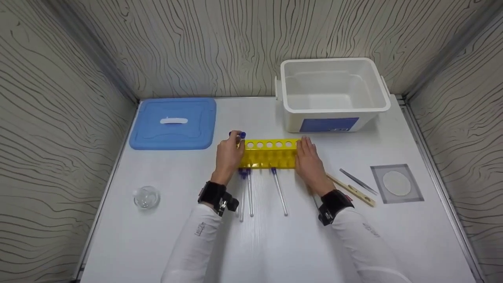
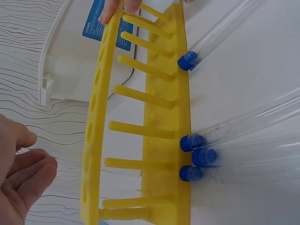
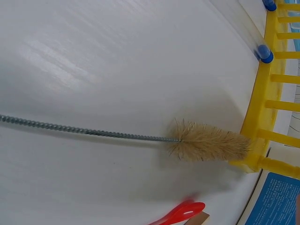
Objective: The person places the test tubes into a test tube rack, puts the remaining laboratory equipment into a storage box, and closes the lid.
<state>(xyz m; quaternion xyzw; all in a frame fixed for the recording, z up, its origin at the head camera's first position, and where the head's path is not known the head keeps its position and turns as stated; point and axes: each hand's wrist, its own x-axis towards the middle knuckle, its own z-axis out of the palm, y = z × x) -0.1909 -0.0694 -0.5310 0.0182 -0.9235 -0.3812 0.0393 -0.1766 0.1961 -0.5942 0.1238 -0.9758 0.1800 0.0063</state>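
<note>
A yellow test tube rack point(image 1: 269, 157) stands upright on the white table. My right hand point(image 1: 311, 163) grips its right end, with fingertips point(image 2: 110, 10) at the top plate in the left wrist view. Over the left end, my left hand point(image 1: 229, 159) curls its fingers at a blue-capped test tube point(image 1: 243, 135); only blue shows beside the fingers, and its clear body is hard to make out. Several more capped tubes lie in front of the rack, including a single tube point(image 1: 280, 192) and a cluster with blue caps point(image 2: 205, 157) by its base.
A bristle tube brush point(image 3: 208, 140) lies by the rack's right end, near something red point(image 3: 185, 213). Rightward are a wooden clamp point(image 1: 355, 191), tweezers point(image 1: 357, 181) and a gauze square point(image 1: 417, 192). A white bin point(image 1: 290, 122), blue lid point(image 1: 173, 135) and glass vessel point(image 1: 146, 197) stand around.
</note>
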